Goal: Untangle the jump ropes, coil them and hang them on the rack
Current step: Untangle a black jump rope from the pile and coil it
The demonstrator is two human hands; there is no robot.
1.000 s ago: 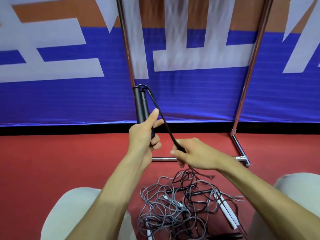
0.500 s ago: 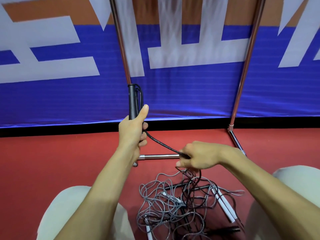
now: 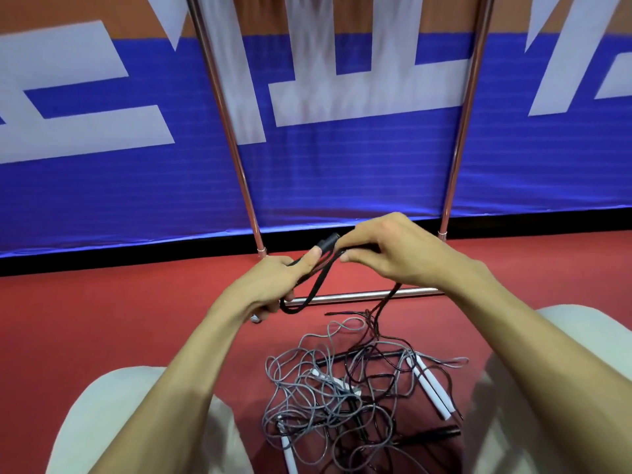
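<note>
My left hand [image 3: 273, 285] grips the black handles [image 3: 328, 241] of a black jump rope, now tilted low toward the right. A short black loop [image 3: 314, 289] hangs under that hand. My right hand [image 3: 393, 251] pinches the same black cord beside the handle tips, and the cord [image 3: 386, 302] drops from it into a tangled pile [image 3: 335, 395] of grey and black ropes on the red floor between my knees. White handles [image 3: 432, 388] lie at the pile's right. The metal rack [image 3: 359, 296] stands just beyond my hands.
The rack's two chrome uprights [image 3: 225, 131] [image 3: 465, 131] rise in front of a blue, white and orange banner [image 3: 342, 172]. A black handle [image 3: 431, 434] lies at the pile's lower right, a white one [image 3: 289, 453] at its lower left. My pale-trousered knees [image 3: 113, 422] flank the pile.
My left hand has lowered the black handles from upright to nearly level. My right hand rose along the cord and met the left, folding a loop between them.
</note>
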